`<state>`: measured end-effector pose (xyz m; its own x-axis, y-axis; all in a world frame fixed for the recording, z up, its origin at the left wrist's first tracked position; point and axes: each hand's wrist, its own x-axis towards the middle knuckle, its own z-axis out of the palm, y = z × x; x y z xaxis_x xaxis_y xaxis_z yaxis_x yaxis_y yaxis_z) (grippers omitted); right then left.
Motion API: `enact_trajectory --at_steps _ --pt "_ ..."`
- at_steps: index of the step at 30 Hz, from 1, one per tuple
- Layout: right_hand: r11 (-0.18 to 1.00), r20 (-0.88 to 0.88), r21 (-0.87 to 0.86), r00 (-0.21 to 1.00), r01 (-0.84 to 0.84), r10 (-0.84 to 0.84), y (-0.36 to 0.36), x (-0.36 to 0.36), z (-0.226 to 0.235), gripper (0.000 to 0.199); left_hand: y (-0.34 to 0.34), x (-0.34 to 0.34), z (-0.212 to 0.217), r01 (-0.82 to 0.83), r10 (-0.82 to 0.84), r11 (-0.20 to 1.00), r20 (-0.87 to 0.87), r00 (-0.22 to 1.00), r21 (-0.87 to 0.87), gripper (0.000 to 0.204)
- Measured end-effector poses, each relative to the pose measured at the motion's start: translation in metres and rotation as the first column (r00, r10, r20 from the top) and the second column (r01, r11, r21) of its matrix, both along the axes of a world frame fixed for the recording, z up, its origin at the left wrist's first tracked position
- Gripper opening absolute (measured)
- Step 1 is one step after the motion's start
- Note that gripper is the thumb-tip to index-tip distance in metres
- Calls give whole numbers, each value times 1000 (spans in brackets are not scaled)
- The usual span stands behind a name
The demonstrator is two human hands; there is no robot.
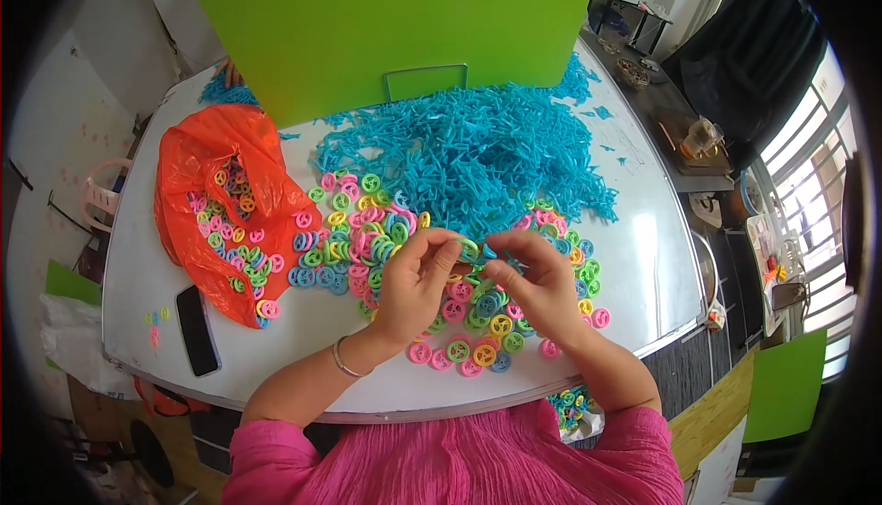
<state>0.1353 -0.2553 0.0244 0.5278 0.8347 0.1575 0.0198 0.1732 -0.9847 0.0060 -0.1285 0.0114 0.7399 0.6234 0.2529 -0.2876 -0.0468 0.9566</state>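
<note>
My left hand [412,283] pinches a light green plastic wheel [469,249] between thumb and fingers, over the middle of the table. Close against it, my right hand [542,289] grips a small blue plastic piece [490,252]; the two parts meet or nearly meet, and the fingers partly hide them. Below and around both hands lie many small spoked wheels [323,275] in pink, green, yellow and blue. Just beyond my hands rises a large heap of thin blue plastic sticks [478,151].
An orange-red plastic bag [188,160] spills more wheels at the left of the white table [634,280]. Near its front left lies a dark phone [197,330]. A tall green board [386,18] with a metal handle [424,69] stands behind. Another person's hand [231,73] shows at far left.
</note>
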Motion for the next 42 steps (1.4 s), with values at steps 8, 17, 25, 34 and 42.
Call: enact_trajectory --at_steps 8,17,25,34,42 --pt "969 682 229 696 89 -225 -3 1 11 28 11 0 11 -59 60 997 -24 998 44 20" --pt "856 544 -262 665 -445 512 -69 26 76 21 66 -25 26 248 227 648 -494 839 720 20" --pt "339 187 -706 298 -621 936 -148 47 73 44 60 -22 23 324 250 587 -547 799 742 22" --pt "912 712 -410 615 -26 338 -33 31 50 24 58 -16 15 306 210 673 -571 794 673 20" --pt "982 855 -176 505 67 119 29 49 1 23 51 -10 39 89 86 934 -459 884 347 17"
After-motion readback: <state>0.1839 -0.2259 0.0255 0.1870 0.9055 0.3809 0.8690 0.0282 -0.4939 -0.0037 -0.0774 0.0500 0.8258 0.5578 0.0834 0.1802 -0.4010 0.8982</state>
